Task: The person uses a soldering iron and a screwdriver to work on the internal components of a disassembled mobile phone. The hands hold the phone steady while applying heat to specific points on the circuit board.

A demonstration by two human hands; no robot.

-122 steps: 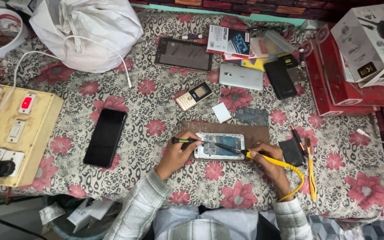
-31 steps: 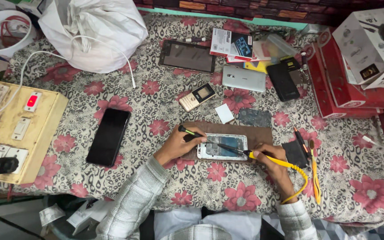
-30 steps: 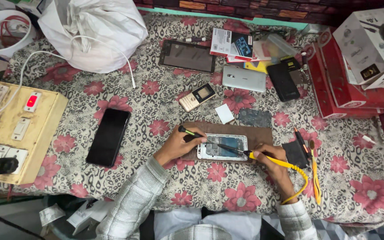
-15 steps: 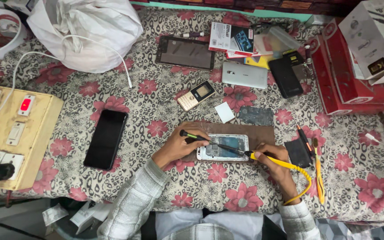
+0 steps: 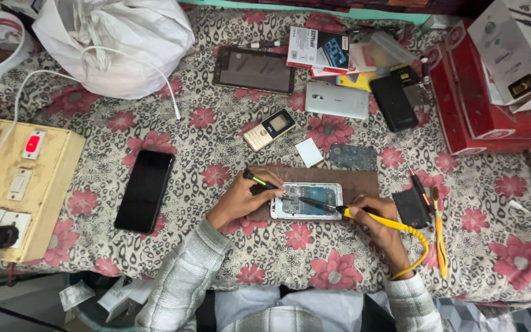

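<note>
A white bag [image 5: 115,46] — contents hidden — lies at far left. The left hand [image 5: 247,200] pinches a green-tipped tool [image 5: 259,180] against an opened phone [image 5: 306,201] on a brown mat [image 5: 357,182]; the right hand [image 5: 379,224] grips a yellow iron [image 5: 370,215], tip on the board — soldering is judged under way, steadiness being required next.

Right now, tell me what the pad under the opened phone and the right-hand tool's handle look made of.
Pad: brown, matte, flat, likely wood or leather; unclear. Handle: glossy yellow, probably plastic, yellow cord trailing off it. It is held in the right hand, tip over the opened phone.
</note>
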